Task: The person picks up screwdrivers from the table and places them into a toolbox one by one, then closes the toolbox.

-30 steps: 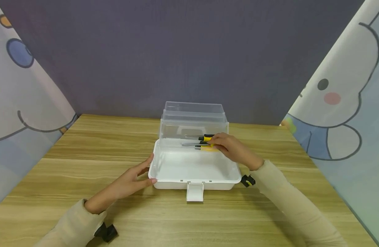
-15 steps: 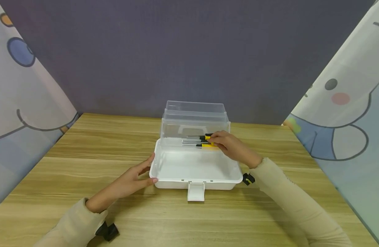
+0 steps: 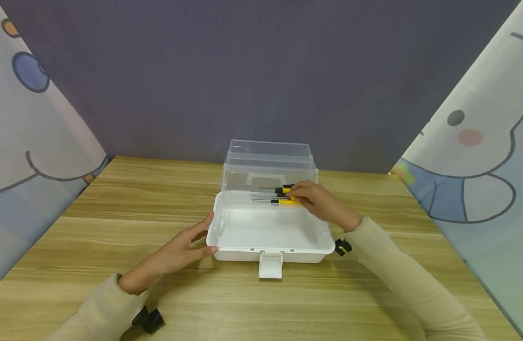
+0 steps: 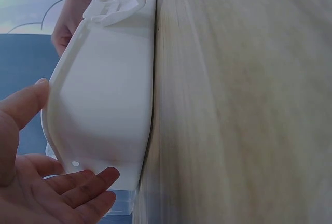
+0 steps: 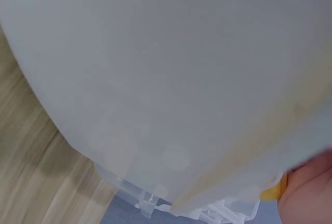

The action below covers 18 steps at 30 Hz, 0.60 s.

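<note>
A white plastic toolbox (image 3: 270, 232) stands on the table with its clear lid (image 3: 267, 163) swung up at the back. My left hand (image 3: 184, 248) rests at its left front corner, thumb on the rim and fingers spread along the end wall, which the left wrist view also shows. Over the back right of the toolbox, my right hand (image 3: 321, 201) holds several screwdrivers (image 3: 283, 201) in a bunch. Their yellow and black handles lie under the fingers, and the thin metal shafts point left. In the right wrist view, part of a yellow handle (image 5: 272, 190) shows beside the fingers.
The front latch (image 3: 270, 265) of the toolbox hangs down towards me. Wood-grain table (image 3: 142, 199) surrounds it. A dark wall (image 3: 244, 71) rises behind, and cartoon-printed panels (image 3: 465, 156) flank both sides.
Over the last second the screwdrivers draw slightly closer together in my right hand, the lowest one rising a little. My left hand stays at the toolbox corner.
</note>
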Available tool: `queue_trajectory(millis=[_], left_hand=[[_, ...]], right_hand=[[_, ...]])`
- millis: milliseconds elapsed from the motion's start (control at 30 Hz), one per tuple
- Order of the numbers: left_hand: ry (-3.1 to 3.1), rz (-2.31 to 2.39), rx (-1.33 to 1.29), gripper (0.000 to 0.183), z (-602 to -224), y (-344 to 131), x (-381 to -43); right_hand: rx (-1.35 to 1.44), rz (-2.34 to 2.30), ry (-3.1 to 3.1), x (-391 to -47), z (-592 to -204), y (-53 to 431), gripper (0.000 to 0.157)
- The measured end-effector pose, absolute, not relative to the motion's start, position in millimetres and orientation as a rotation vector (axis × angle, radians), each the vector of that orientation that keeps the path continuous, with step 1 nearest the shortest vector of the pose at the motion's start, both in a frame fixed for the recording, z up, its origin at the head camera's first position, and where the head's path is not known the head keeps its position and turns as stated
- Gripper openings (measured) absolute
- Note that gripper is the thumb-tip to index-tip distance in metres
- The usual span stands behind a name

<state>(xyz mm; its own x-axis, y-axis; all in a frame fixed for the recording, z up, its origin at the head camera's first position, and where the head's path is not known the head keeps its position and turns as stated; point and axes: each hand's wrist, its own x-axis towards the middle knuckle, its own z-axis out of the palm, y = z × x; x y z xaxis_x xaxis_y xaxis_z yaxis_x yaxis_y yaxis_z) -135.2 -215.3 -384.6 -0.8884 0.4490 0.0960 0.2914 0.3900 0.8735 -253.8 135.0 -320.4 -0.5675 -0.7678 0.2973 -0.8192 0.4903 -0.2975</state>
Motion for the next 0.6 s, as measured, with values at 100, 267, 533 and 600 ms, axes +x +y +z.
queue_trajectory(millis=[100, 267, 533, 600], left_hand=[[2.482, 1.516, 0.665, 0.083, -384.2, -215.0, -134.4], [2.472, 1.530, 0.657, 0.083, -383.6, -214.6, -134.0], [2.474, 1.525, 0.656, 0.084, -383.1, -214.4, -133.3], [2.474, 1.527, 0.655, 0.084, -383.0, -214.4, -133.1]], right_hand=[[1.393, 0.651, -2.611, -251.8, -319.9, 135.3, 0.024], [1.401, 0.682, -2.618, -249.2, -318.8, 136.0, 0.026], [1.399, 0.703, -2.643, -247.7, -318.7, 137.7, 0.030], [1.405, 0.706, -2.631, -248.1, -319.3, 137.7, 0.029]])
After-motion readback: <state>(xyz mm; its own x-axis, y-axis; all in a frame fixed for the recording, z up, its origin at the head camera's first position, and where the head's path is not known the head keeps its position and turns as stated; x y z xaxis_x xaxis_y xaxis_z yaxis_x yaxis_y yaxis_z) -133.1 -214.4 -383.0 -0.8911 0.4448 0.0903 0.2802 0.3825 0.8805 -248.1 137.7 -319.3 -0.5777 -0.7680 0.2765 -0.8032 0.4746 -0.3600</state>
